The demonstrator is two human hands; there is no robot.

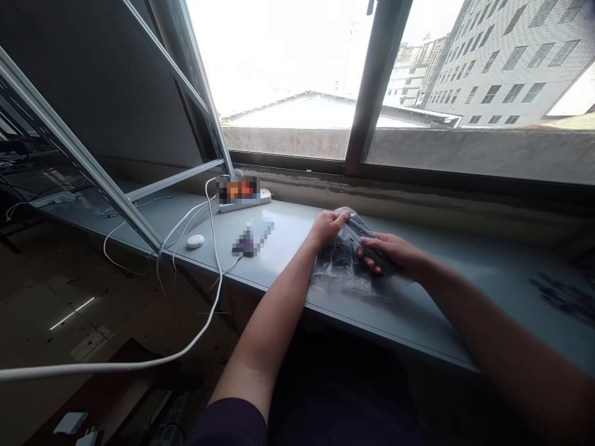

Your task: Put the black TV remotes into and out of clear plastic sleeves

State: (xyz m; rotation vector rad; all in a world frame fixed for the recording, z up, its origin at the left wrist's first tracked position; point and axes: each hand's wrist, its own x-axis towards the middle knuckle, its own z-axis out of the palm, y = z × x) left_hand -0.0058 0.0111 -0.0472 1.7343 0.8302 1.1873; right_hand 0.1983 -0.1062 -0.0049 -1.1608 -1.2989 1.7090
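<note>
A clear plastic bag (341, 266) with dark contents lies on the grey windowsill ledge (446, 310) in front of me. My left hand (328, 226) pinches the bag's upper edge, fingers closed on the plastic. My right hand (393, 253) rests on the bag's right side, fingers curled and pressed onto it. What the dark things inside are I cannot make out.
To the left on the ledge lie a white power strip (244, 198), a phone on a cable (253, 238), a small white oval case (195, 241) and several white cables (204, 310). A slanted metal frame (93, 167) crosses at left. Dark items (562, 294) lie at far right.
</note>
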